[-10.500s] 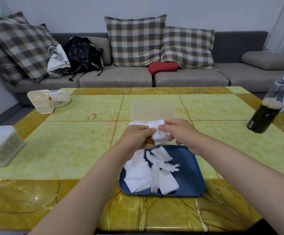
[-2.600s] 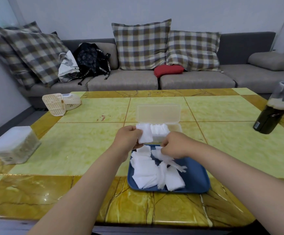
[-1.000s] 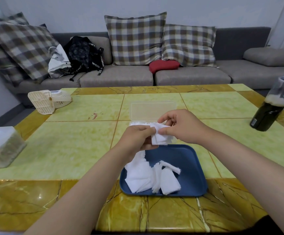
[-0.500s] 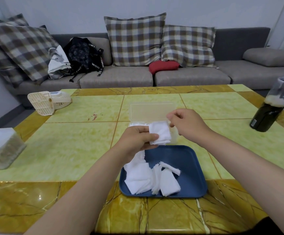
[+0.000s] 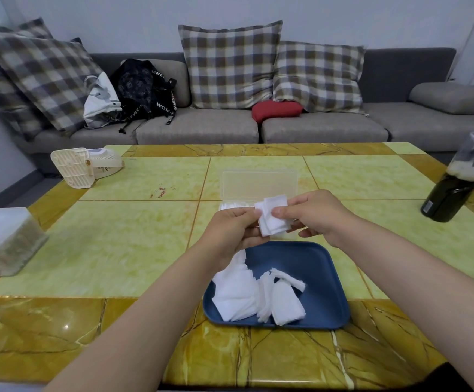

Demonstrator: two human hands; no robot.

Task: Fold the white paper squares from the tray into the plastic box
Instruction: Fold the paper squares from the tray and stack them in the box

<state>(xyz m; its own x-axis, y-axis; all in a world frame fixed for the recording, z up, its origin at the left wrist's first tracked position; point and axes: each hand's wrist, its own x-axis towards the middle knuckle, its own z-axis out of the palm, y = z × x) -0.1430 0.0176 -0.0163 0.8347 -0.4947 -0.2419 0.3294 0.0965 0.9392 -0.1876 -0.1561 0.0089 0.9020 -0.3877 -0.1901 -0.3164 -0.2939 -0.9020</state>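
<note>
A grey sofa [image 5: 196, 128] with checked cushions runs along the far wall. In front of it stands a yellow-green marbled table [image 5: 117, 244] where the work is laid out. At the table's far left edge sits a white container [image 5: 3, 241], and beyond it rests a small pale fan [image 5: 86, 168]. Both are well apart from the work and seem to play no part in it.

Near the middle, the left hand [image 5: 230, 230] is raised above the table, its thumb and fingers pinching the left edge of a white paper square [image 5: 272, 219]. The square is held in the air above the gap between tray and box, probably so both hands can crease it freely. Behind it, the clear plastic box [image 5: 258, 185] has its lid propped upright and its base open toward the person, so a folded piece can go straight in. White pieces show in its base, though the hands hide most of it.

The right hand [image 5: 315, 216] pinches the square's right side between thumb and forefinger, with the other fingers curled beneath. The paper's layers overlap, so the fold appears to be under way.

Below the hands, close to the person, the blue tray [image 5: 315, 278] holds a heap of loose squares [image 5: 238, 292] bunched on its left half, within easy reach. At the far right, a dark bottle [image 5: 453, 188] stands near the table's edge.
</note>
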